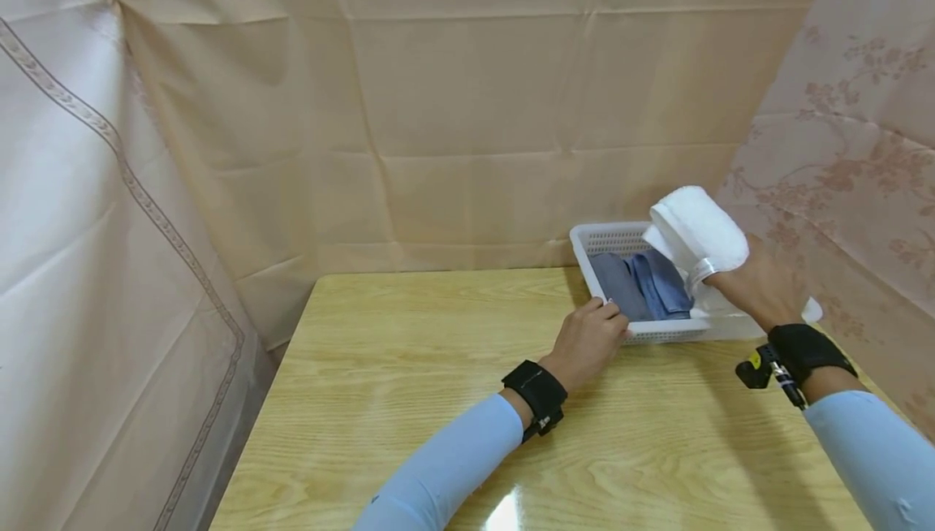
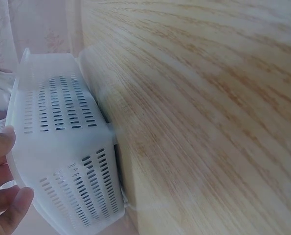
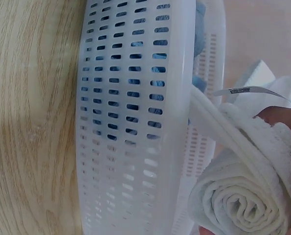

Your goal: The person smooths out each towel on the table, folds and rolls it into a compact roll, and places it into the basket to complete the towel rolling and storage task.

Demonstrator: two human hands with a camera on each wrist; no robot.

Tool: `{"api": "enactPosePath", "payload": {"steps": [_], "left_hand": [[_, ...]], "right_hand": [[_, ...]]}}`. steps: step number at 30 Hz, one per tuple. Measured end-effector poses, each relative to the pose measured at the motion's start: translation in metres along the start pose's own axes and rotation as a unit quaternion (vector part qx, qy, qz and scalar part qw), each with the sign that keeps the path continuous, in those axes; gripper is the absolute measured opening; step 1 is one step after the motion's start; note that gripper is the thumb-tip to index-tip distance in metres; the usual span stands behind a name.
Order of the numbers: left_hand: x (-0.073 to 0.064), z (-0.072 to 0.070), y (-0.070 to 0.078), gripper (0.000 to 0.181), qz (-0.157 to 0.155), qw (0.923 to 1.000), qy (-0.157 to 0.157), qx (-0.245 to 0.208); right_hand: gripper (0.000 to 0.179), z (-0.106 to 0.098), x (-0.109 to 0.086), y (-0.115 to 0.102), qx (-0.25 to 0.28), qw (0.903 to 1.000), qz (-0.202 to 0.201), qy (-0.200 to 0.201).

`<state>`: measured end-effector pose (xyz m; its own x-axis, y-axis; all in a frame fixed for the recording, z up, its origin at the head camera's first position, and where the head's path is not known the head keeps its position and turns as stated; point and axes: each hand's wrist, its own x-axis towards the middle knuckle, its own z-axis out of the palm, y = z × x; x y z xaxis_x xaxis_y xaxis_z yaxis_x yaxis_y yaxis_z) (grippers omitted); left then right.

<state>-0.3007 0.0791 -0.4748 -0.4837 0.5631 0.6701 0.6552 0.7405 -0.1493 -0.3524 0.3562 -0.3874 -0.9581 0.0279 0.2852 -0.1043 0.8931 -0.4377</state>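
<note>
A white plastic basket (image 1: pixel 582 245) with slotted walls stands at the far right of the table. Inside lie a rolled grey-blue cloth (image 1: pixel 619 281) and a blue denim-like cloth (image 1: pixel 663 286), side by side. My left hand (image 1: pixel 588 341) grips the basket's near left corner; in the left wrist view, its fingertips (image 2: pixel 19 203) meet the rim. Above the basket's right part, my right hand (image 1: pixel 767 287) holds a rolled white towel (image 1: pixel 697 226). The right wrist view shows the towel's spiral end (image 3: pixel 243 203) just beyond the rim, with a printed label strip (image 3: pixel 250 90) beside it.
The basket stands on a wood-grain table (image 1: pixel 409 360), close to a beige cloth backdrop (image 1: pixel 467 109). A flowered cloth (image 1: pixel 855 157) hangs on the right, and a pale curtain with a patterned band (image 1: pixel 109 271) hangs on the left.
</note>
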Motion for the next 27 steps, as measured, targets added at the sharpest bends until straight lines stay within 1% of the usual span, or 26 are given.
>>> {"api": "enactPosePath", "payload": {"steps": [7, 14, 20, 27], "left_hand": [[-0.001, 0.001, 0.0, 0.019, 0.0, 1.0, -0.007, -0.001], [-0.001, 0.0, 0.0, 0.02, 0.001, 1.0, -0.008, -0.004], [-0.001, -0.001, 0.0, 0.019, -0.002, 0.9999, -0.011, -0.002], [-0.001, -0.001, 0.0, 0.017, -0.004, 0.9999, -0.011, -0.005]], "right_hand": [[0.078, 0.0, -0.002, 0.007, -0.001, 1.0, 0.002, -0.001], [0.082, -0.003, -0.004, 0.014, -0.013, 0.9996, 0.024, -0.008], [0.086, -0.005, -0.004, 0.019, 0.004, 0.9996, 0.027, -0.009], [0.089, -0.004, -0.004, 0.027, 0.0, 0.9995, 0.031, -0.007]]}}
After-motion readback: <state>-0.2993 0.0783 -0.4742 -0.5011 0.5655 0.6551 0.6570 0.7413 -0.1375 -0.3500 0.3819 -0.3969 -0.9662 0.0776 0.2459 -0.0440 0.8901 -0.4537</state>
